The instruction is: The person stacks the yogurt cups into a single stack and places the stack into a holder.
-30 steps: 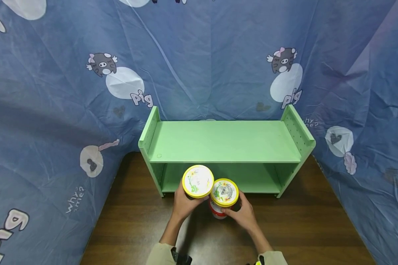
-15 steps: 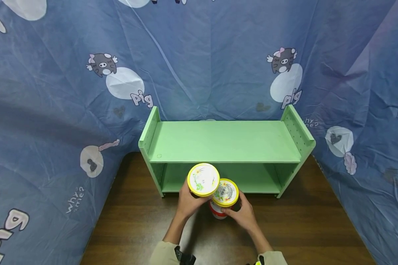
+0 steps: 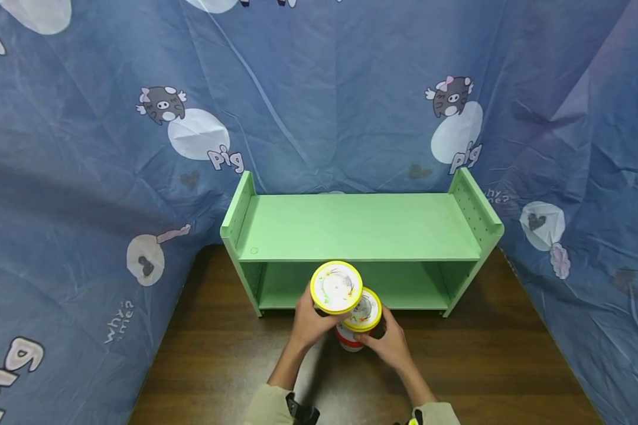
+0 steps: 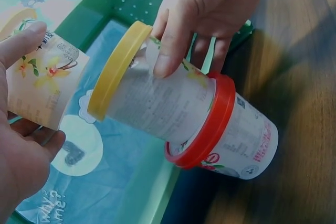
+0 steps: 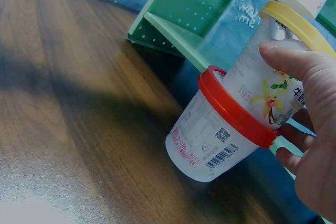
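Observation:
My left hand [image 3: 307, 323] grips a paper ice-cream tub with a yellow lid [image 3: 337, 287], raised and overlapping the stack in the head view. In the left wrist view this flower-printed tub [image 4: 47, 80] is just apart from the lid of another yellow-lidded tub [image 4: 163, 90]. That second tub stands on a red-lidded tub [image 5: 210, 135]. My right hand [image 3: 390, 347] holds the second tub, thumb on one side and fingers on the other. The red-lidded tub rests upright on the wooden table, mostly hidden from above.
Behind the tubs stands a green two-level shelf [image 3: 356, 227] with raised side panels. Its lower board [image 3: 409, 286] is partly covered by the tubs. Blue patterned cloth [image 3: 319, 88] hangs at the back and both sides. Brown wooden tabletop [image 3: 207, 366] extends around the shelf.
My left hand has carried its yellow-lidded tub to the right, from beside the stack to over the second tub's lid. My right hand keeps its hold in place.

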Demonstrator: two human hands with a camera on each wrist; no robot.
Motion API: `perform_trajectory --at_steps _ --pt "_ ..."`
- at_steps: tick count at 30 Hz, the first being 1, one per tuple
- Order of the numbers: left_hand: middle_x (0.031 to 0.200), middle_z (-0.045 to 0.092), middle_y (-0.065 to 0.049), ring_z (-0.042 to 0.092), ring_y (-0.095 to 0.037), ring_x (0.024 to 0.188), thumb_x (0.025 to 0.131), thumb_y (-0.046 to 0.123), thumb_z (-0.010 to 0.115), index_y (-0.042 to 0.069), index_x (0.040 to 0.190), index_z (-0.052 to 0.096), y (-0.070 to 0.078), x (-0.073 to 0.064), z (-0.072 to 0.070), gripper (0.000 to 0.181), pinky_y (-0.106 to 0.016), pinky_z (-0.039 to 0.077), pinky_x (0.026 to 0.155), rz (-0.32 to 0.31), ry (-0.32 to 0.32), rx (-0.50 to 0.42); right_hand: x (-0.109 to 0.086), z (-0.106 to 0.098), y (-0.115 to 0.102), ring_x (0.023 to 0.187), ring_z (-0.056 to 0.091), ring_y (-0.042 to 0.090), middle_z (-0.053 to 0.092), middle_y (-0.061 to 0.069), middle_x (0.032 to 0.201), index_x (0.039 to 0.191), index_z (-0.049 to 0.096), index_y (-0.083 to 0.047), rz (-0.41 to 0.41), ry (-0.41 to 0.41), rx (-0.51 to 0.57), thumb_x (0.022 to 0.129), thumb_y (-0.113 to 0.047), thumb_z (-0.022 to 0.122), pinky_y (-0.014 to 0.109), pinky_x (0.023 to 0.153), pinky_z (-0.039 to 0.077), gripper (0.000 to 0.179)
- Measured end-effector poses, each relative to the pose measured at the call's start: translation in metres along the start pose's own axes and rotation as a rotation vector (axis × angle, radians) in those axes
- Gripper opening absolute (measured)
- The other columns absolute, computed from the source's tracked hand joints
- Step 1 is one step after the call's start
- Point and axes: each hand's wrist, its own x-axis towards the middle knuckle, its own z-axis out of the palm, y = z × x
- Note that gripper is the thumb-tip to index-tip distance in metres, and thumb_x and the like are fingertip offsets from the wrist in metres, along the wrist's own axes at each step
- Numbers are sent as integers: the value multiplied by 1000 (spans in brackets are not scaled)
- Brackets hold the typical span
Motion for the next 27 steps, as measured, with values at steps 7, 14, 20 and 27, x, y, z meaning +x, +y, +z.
perform_trajectory --at_steps 7,14,20,27 --pt "130 66 -13 60 -26 122 67 15 91 7 141 49 5 0 5 85 -48 45 109 -16 -50 4 -1 0 -2 142 44 38 52 18 148 148 43 -6 19 0 -3 73 -21 89 62 117 31 90" --pt "129 66 -12 61 -27 120 68 15 92 7 141 49 5 3 11 85 -52 44 108 -23 -91 4 -2 0 -1 137 48 40 55 20 144 147 43 -4 -17 2 -21 74 -21 88 63 112 38 87" --pt "127 67 -11 62 -27 118 68 18 92 8 139 50 6 3 16 84 -50 46 106 -47 -106 11 -2 -1 -2 138 48 40 53 20 147 149 42 -6 -3 -8 1 76 -21 87 62 112 39 87" --pt "127 66 -11 62 -27 116 68 19 92 9 141 49 5 4 20 85 -51 47 104 -76 -107 12 -1 -1 -2 137 49 39 51 19 149 151 40 -7 35 -10 -12 77 -26 86 60 111 40 89"
